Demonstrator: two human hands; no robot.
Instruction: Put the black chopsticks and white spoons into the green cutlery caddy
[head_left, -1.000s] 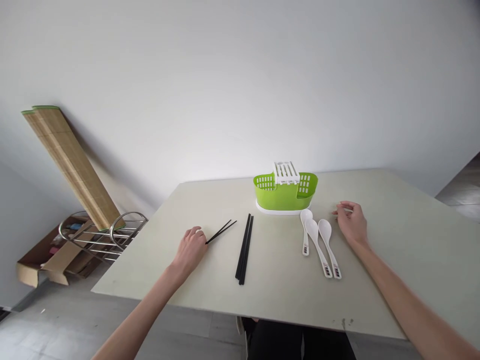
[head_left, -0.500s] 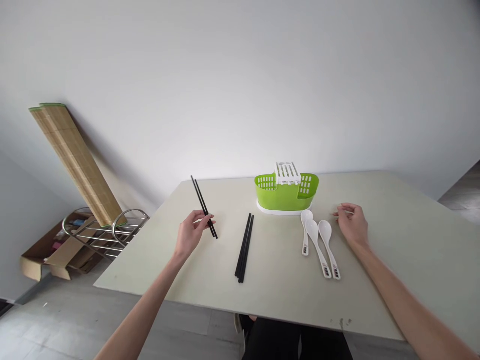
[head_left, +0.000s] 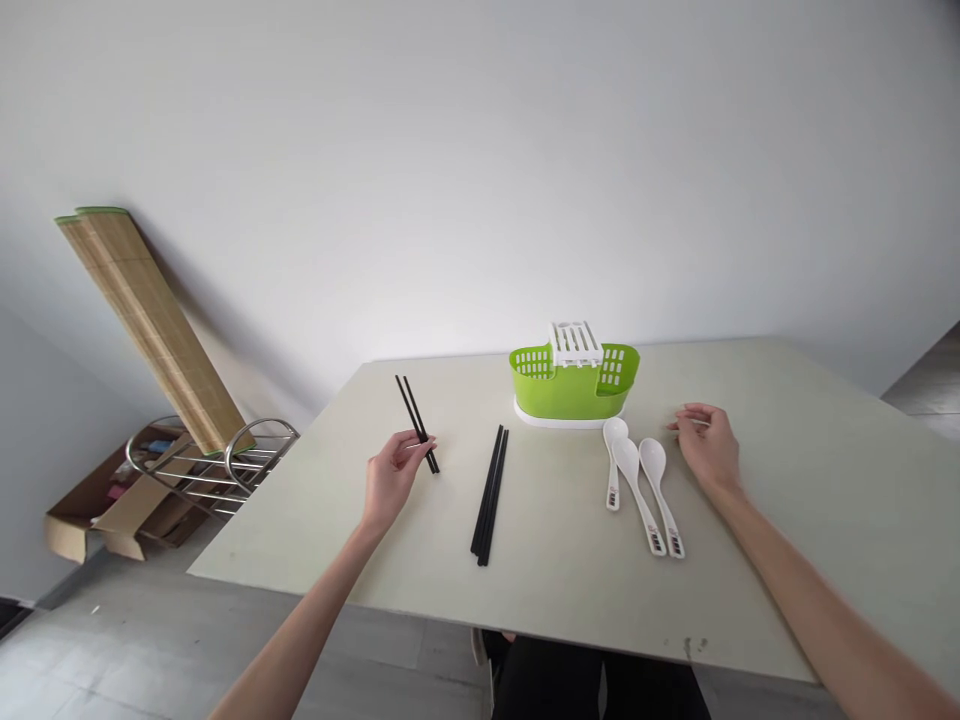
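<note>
My left hand (head_left: 393,476) pinches a pair of black chopsticks (head_left: 413,410) near their lower ends, tilted with the far ends leaning left. More black chopsticks (head_left: 490,495) lie bunched on the table to the right of it. A green cutlery basket (head_left: 566,392) with a white slatted top and white base stands near the wall. In front of it rest three white spoons (head_left: 640,490), two with overlapping bowls. To the right of the spoons, my right hand (head_left: 706,446) rests at the table with loosely curled fingers, partly apart, holding nothing.
The pale table (head_left: 555,590) reaches back to a white wall. Off its left side, a metal rack (head_left: 217,470) stands on the floor by an opened cardboard box (head_left: 139,510). A rolled bamboo mat (head_left: 154,320) leans against the wall there.
My left hand has shifted slightly right and lower, carrying the chopsticks, whose upper ends have come down. My right hand has stayed nearly in place, as have the basket and spoons.
</note>
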